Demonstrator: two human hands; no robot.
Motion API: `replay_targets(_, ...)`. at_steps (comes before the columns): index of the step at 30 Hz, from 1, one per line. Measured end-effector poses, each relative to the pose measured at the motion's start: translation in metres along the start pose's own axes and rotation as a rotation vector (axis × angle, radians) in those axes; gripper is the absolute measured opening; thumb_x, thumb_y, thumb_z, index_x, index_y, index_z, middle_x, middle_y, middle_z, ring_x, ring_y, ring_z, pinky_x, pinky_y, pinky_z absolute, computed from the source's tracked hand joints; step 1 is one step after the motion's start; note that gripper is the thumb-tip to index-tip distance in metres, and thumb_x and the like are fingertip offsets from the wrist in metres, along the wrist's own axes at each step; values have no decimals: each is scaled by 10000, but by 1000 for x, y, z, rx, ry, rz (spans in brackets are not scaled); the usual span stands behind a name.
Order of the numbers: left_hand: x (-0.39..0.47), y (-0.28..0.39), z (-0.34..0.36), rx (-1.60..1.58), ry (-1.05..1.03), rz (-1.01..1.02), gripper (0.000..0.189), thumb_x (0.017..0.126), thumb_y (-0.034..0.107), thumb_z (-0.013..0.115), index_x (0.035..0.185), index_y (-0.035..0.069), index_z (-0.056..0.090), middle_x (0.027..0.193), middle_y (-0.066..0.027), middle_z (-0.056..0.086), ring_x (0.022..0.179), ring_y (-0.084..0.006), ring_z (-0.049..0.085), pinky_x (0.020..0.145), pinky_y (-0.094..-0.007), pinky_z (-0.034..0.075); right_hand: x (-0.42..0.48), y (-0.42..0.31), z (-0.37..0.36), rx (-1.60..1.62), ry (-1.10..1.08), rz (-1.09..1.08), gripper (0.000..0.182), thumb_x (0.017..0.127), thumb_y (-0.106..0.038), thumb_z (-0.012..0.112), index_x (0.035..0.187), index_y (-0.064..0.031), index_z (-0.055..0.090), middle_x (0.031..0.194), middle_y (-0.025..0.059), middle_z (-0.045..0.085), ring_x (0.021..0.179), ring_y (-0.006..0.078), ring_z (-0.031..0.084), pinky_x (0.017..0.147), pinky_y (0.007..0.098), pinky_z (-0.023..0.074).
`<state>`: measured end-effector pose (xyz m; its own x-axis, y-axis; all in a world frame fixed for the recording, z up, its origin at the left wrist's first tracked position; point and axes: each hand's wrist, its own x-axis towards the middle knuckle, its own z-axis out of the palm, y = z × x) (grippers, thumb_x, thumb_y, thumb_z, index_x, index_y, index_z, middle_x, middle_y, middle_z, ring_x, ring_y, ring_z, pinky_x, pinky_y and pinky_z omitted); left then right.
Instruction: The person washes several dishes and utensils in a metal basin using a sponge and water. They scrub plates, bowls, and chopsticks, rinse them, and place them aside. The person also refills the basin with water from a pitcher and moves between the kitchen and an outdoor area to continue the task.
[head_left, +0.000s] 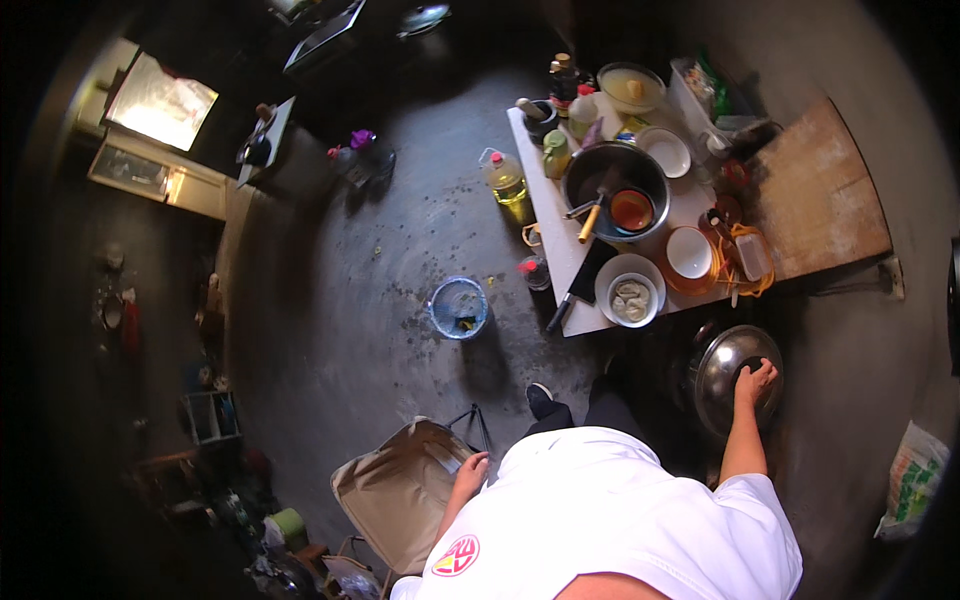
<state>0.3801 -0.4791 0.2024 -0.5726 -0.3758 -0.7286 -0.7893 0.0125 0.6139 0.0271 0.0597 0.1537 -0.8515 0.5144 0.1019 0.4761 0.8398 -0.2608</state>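
Note:
My right hand (756, 381) grips the dark knob of a domed metal pot lid (726, 364), to the right of my legs. What lies under the lid is hidden. My left hand (471, 472) hangs at my side by a tan fabric folding chair (405, 487), its fingers loosely curled and no object visible in them. On the near corner of the table (551, 247), a white bowl (628, 289) contains several dumplings (631, 300). A cleaver (585, 281) lies beside it. Behind stands a large metal basin (581, 176) with an orange bowl (631, 210) inside.
A lined waste bin (459, 307) stands on the floor ahead. An oil jug (504, 178) and a red-capped bottle (534, 271) are beside the table's left edge. A wooden board (821, 195) extends at the right. A printed sack (913, 480) lies far right.

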Motion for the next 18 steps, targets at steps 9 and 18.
replay_targets(9, 17, -116, -66, -126, -3, -120, 315, 907, 221, 523, 1125, 3, 588, 1061, -147, 626, 1007, -227, 575, 879, -317, 439, -79, -137, 50, 411, -275, -270, 237, 707, -8, 560, 939, -54, 547, 1030, 152, 477, 887, 292, 542, 785, 353, 470)
replay_targets(18, 46, -183, -128, 48, 127, -10, 358, 876, 219, 534, 1150, -9, 571, 1084, -165, 618, 1009, -243, 578, 888, -346, 440, -137, -248, 61, 528, -586, -190, 181, 763, -34, 546, 941, -15, 570, 789, 97, 606, 612, 173, 628, 558, 299, 507)
